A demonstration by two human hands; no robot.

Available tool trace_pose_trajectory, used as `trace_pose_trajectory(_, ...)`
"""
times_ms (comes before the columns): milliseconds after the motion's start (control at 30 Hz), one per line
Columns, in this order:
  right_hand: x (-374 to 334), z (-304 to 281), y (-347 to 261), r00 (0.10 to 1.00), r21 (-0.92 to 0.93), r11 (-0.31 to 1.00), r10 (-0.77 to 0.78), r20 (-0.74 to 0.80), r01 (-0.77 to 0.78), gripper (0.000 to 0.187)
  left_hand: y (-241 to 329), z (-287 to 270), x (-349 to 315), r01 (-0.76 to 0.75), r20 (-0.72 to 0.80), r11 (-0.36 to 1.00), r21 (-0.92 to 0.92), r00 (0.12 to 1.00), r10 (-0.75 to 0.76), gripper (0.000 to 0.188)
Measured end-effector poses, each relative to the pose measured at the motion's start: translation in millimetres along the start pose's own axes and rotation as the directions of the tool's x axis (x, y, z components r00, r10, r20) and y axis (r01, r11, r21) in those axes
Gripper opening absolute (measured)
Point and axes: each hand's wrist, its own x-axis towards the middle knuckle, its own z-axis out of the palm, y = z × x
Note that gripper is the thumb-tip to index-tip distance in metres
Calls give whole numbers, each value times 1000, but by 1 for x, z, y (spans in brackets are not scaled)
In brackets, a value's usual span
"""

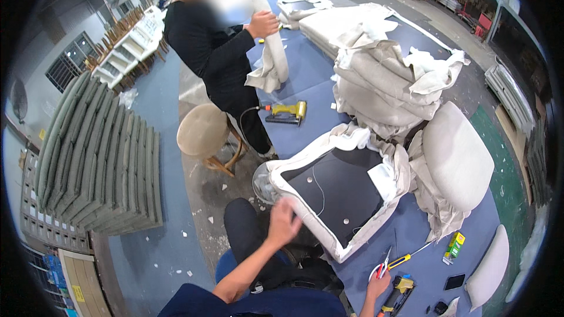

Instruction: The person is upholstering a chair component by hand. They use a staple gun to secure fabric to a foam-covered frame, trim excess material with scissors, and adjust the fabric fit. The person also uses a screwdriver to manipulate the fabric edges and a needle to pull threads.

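My left hand (284,223) is at the near left edge of an upholstered chair seat (311,223), its fingers apart with nothing visible in them. The seat lies underside up, with a black base panel (338,185) framed by beige fabric and white padding. A loose pale thread (321,191) runs over the panel. Low at the right, my right hand (379,285) is closed round a pair of snips (382,267) with red and white handles, close to the table top. Beside it lie a yellow-handled screwdriver (400,260) and a yellow and black staple gun (399,294).
Beige covers (382,82) are piled beyond the seat, with a padded cushion (458,155) to their right. Another staple gun (288,111) with a hose lies near a co-worker (211,53) handling fabric. A stool (204,130) and stacked grey-green panels (97,158) stand left. A phone (454,282) lies right.
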Motion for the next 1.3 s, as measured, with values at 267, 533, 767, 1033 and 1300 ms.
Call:
trace_pose_trajectory(267,0,45,-94,984,487,866,-165,66,112,35,63,79,-37,-765,475,469,-442,244,846,38)
trace_pose_trajectory(533,-23,93,-107,847,633,732,-150,510,-252,38,79,77,-10,-801,452,336,-495,93,887,20)
trace_pose_trajectory(767,20,-46,-168,895,693,684,-429,127,229,35,162,9,47,-540,293,550,-637,490,821,8)
trace_pose_trajectory(1033,45,-226,-351,686,426,572,-704,-185,701,71,220,-111,166,-266,-149,477,-838,951,270,5)
trace_pose_trajectory(1300,85,-192,-439,563,541,279,-675,-477,793,38,208,-106,219,-178,-124,363,-915,978,167,6)
